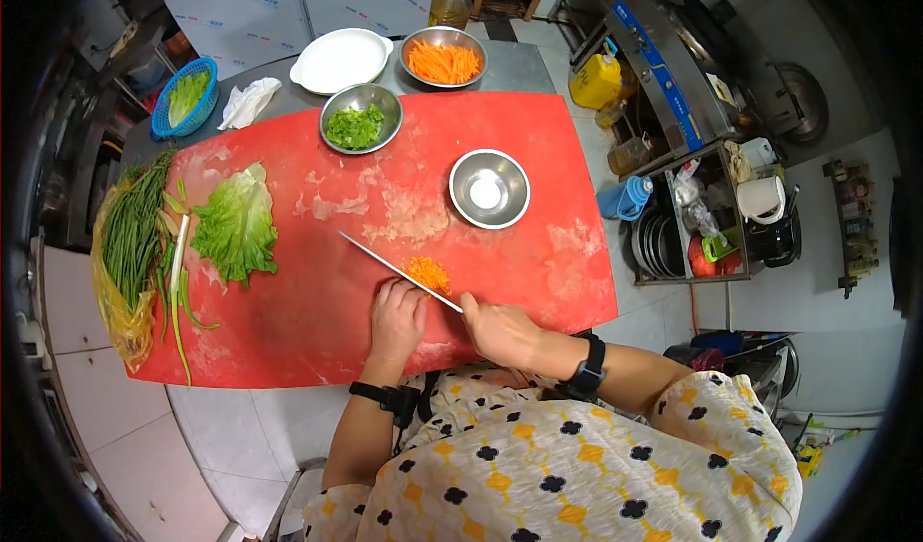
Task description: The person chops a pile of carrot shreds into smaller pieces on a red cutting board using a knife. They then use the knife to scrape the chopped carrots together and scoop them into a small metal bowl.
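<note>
View from above, my head feed: the right hand (502, 335) has its fingers closed around the handle end of a knife (399, 271), whose thin blade slants across the red board (529, 302), tip pointing away and to the left. The left hand (398, 319) is on the near side of the blade, fingers bent and bunched together, fingertips close to the steel; I cannot tell whether they pinch anything. A small heap of finely cut orange bits (429, 274), carrot by the look of it, lies on the board against the far side of the blade. Beyond it I note a steel bowl (463, 191) with a white patch at its bottom, contents or glare unclear. Farther off, a second steel bowl (333, 127) holds chopped greens (356, 128), and a third (482, 59) holds orange strips (440, 61). A white dish (338, 60) sits left of that one, then a crumpled white cloth (249, 103) and a blue basket (205, 106) with leafy greens. On the board's left side: a frilly lettuce leaf (237, 225), some long green stalks (180, 283), and a bundle of thin greens (130, 225) partly in a yellow bag (113, 316).
</note>
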The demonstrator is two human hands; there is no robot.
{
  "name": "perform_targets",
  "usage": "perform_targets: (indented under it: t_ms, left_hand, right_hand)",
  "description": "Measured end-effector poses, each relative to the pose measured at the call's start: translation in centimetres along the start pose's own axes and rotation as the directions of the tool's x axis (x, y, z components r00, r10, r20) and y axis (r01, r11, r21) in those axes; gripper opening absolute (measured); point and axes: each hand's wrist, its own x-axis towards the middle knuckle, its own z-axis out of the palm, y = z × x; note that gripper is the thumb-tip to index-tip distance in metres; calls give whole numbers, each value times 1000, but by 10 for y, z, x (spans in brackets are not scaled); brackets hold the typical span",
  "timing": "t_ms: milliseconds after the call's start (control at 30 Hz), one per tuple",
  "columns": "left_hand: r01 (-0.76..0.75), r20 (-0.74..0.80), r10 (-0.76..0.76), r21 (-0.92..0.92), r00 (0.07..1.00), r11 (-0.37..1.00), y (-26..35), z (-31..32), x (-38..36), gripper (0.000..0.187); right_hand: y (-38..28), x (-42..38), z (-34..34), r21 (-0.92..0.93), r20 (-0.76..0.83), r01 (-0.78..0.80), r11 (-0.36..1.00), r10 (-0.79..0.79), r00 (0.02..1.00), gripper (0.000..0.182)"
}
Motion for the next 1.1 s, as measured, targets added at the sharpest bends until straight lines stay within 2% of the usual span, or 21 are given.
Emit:
perform_targets:
  t_ms: [100, 233, 400, 633, 700, 933, 1000, 1100]
  left_hand:
    - [1, 8, -1, -41, 1000, 999, 1, -3, -4, 16]
    - [12, -32, -14, -70, 999, 997, 6, -10, -5, 19]
    - [30, -21, -31, -37, 999, 999, 0, -2, -5, 20]
    - [29, -14, -30, -37, 999, 999, -2, -1, -3, 15]
    - [23, -18, -23, -41, 1000, 999, -2, -1, -3, 15]
    - [21, -81, -26, -61, 996, 998, 5, -11, -5, 16]
    - [26, -89, -31, -60, 996, 998, 6, -8, -4, 16]
    - [37, -87, -42, -55, 995, 998, 2, -3, -4, 16]
  right_hand:
    - [6, 7, 6, 16, -91, 35, 999, -34, 995, 18]
    - [2, -5, -6, 68, -131, 56, 996, -46, 990, 18]
    - [-7, -15, -23, -1, 37, -19, 1000, 19, 999, 11]
    - [-11, -5, -20, -34, 128, -26, 999, 31, 991, 12]
    - [0, 5, -2, -25, -6, 24, 999, -24, 1000, 15]
    - [1, -6, -8, 43, -126, 45, 998, -40, 991, 20]
    - [-5, -10, -19, -23, 13, -10, 1000, 11, 1000, 10]
    - [-7, -12, -23, -25, 56, 0, 1000, 1, 998, 10]
